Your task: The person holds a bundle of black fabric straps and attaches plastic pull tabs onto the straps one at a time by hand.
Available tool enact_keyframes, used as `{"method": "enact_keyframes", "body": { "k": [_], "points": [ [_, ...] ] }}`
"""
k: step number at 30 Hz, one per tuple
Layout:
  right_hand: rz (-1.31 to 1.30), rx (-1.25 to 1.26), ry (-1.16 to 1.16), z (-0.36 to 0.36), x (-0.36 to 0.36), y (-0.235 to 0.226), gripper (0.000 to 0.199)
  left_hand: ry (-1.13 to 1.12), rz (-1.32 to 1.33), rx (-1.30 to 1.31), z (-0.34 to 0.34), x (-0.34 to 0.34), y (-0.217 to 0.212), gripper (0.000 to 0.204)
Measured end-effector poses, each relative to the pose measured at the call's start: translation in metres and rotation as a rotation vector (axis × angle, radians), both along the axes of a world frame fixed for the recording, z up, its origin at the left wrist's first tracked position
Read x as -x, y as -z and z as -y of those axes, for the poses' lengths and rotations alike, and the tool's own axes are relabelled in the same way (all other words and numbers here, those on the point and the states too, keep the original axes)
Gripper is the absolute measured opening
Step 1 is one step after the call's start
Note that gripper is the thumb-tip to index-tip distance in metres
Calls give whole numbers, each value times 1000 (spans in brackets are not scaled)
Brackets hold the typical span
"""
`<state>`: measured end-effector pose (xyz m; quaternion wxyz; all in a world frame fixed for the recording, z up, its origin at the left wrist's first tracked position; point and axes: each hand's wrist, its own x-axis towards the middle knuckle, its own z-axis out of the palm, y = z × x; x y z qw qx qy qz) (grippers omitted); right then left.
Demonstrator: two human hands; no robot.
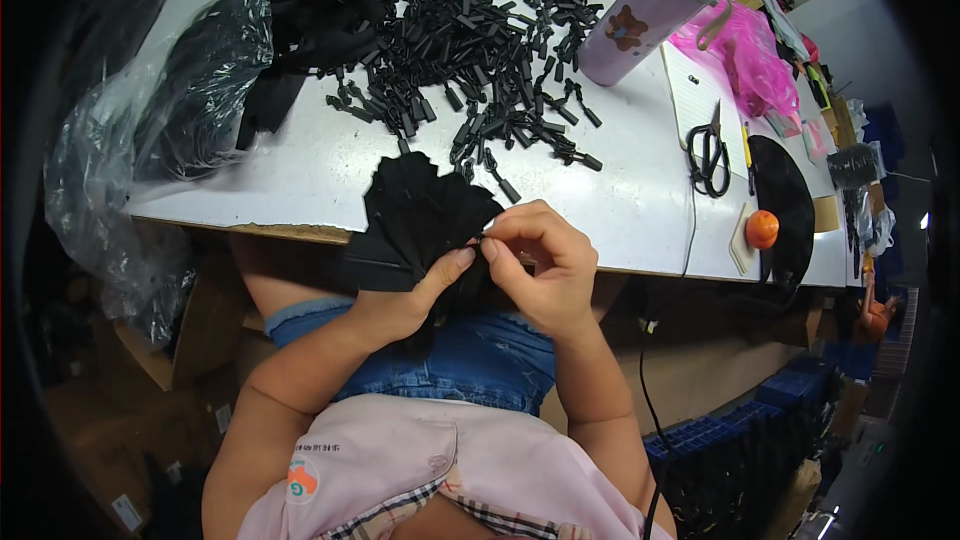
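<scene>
A gathered bundle of black fabric pieces (425,210) fans out at the table's front edge, over my lap. My left hand (405,305) is closed on it from below, with the thumb pressed along its right side. Thumb and forefinger of my right hand (550,265) pinch together at the bundle's right edge, close to the left thumb tip. Something small and dark sits in that pinch, too small to name. Just beyond the fabric lies a big heap of small black pieces like zipper pulls (470,50), the nearest ones loose on the white table (620,210).
Clear plastic bags (200,90) with black material cover the table's left side. To the right stand a lilac bottle (645,20), black scissors (710,155) on a notepad (690,90), a pink bag (750,60) and an orange ball-shaped thing (762,229). A cable (645,370) hangs down.
</scene>
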<state>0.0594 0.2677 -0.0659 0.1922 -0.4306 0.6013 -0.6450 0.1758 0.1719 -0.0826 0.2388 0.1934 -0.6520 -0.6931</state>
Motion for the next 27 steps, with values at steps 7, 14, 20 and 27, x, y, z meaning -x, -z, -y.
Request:
{"method": "enact_keyframes", "body": {
  "k": [7, 14, 20, 27],
  "points": [
    [-380, 13, -21, 1, 4, -4, 13, 1, -34, 234, 5, 0, 8, 20],
    [-290, 16, 0, 4, -2, 3, 11, -30, 78, 69, 0, -4, -2, 19],
    [344, 10, 70, -1, -25, 9, 7, 25, 147, 452, 7, -10, 3, 22],
    [526, 53, -70, -1, -19, 12, 6, 13, -48, -5, 1, -9, -6, 22]
  ]
}}
